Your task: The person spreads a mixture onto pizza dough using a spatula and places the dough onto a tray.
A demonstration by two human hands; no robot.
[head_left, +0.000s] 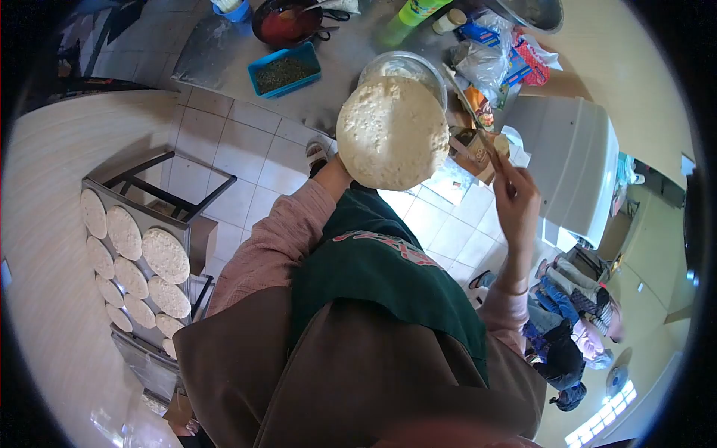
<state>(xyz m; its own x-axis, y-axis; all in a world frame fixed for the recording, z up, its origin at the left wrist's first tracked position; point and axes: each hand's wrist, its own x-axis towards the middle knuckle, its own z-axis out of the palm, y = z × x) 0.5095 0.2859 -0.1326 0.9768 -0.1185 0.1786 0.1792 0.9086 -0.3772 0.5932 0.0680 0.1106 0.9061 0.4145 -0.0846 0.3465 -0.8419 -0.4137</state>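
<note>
My left hand (337,174) holds up a round flat dough base (392,134) from below. The base hides its fingers, and only the wrist edge shows. Pale bubbles and bumps mark the top of the base. Behind the base, a metal bowl (439,73) stands at the counter's edge, its contents mostly covered. Raised at the right, my right hand (517,196) is closed around the handle of a long, thin utensil (472,108), perhaps a spatula or knife. The utensil slants up toward the bowl's right side, apart from the base.
On the metal counter (216,56) stand a blue tray of dried herbs (284,73), a pan of red sauce (287,26) and a green bottle (418,11). Plastic bags (478,63) lie at right. Several round bases (166,255) cover a table at left. People (567,321) stand at lower right.
</note>
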